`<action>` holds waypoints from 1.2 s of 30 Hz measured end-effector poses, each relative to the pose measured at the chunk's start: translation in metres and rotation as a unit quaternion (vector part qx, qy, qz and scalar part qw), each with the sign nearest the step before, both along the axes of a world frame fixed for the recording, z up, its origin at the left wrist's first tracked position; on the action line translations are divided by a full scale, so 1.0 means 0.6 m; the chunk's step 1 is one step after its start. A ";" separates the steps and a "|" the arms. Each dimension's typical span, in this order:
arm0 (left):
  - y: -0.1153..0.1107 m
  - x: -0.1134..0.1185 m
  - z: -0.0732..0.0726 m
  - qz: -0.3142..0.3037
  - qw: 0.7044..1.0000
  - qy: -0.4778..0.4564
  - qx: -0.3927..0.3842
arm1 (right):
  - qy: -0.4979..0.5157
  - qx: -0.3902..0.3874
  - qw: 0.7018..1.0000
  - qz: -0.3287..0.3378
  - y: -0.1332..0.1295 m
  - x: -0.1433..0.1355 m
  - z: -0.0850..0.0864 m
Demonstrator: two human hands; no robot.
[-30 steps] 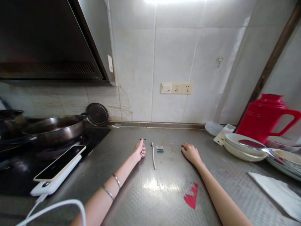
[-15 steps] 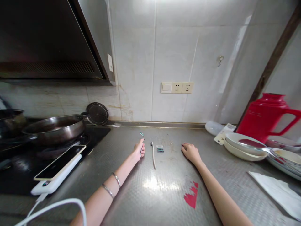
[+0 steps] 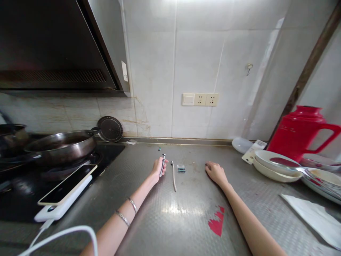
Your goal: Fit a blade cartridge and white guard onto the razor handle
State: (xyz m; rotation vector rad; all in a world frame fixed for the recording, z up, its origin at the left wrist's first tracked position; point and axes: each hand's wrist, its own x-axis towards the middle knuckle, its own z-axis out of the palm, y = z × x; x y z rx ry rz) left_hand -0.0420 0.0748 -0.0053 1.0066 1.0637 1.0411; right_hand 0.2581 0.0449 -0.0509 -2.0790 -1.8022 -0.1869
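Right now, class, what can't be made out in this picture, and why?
All in the head view:
Right hand: underside hidden by the hand itself.
Silver tool in the left hand: fine details too small.
Pot, far left: cut off by the picture's edge.
Pan: bottom hidden by its near wall.

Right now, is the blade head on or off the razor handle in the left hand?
Off: the razor handle shows a bare T-shaped tip, and a small green piece lies apart on the counter beyond the left hand.
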 end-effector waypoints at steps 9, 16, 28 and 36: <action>0.001 0.003 0.002 0.002 0.997 -0.014 0.076 | 0.033 -0.016 0.999 0.025 -0.045 -0.131 0.084; -0.009 0.005 0.011 0.001 0.994 0.019 0.112 | -0.007 -0.125 0.983 0.134 -0.095 -0.269 0.081; -0.014 0.006 0.018 -0.030 0.992 0.042 0.117 | 0.011 -0.084 0.988 0.129 -0.083 -0.253 0.072; -0.015 0.010 0.022 -0.035 0.987 0.029 0.156 | 0.400 0.040 0.901 0.164 -0.023 -0.120 0.084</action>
